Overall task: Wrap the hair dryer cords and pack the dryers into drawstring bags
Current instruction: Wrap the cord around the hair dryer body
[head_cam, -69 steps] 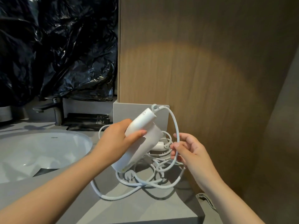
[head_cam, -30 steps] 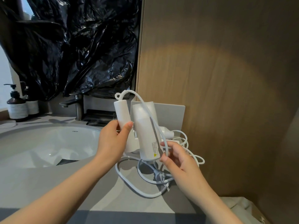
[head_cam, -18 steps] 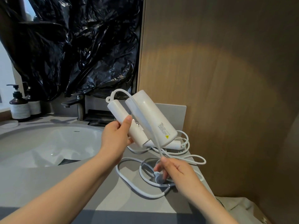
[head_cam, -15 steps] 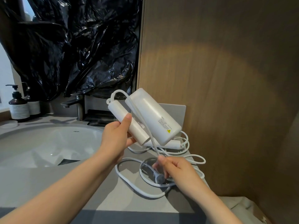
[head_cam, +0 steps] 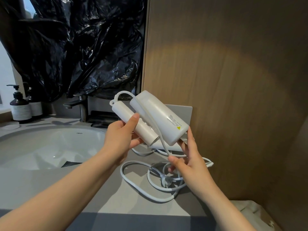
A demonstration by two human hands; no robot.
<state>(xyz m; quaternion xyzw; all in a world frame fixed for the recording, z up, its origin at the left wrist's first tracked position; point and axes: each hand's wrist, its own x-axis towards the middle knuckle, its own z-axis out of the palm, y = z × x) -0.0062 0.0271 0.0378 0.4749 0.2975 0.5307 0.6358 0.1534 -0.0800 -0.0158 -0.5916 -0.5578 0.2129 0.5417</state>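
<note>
A white folded hair dryer is held up over the grey counter, barrel tilted down to the right. My left hand grips its folded handle, thumb on top. The white cord runs from the handle's top loop down across the barrel. My right hand pinches the cord just below the barrel, fingertips reaching up to the barrel's lower end. The rest of the cord lies in loose loops on the counter with the plug among them. A pale cloth bag shows at the lower right, below the counter edge.
A white round sink with a dark faucet is on the left. Two dark pump bottles stand at the far left. Black plastic sheeting hangs behind. A wood panel wall closes the right side.
My right hand has risen from the cord loops on the counter to the barrel's lower end, drawing the cord up with it. The dryer tilted slightly further; my left hand keeps its grip.
</note>
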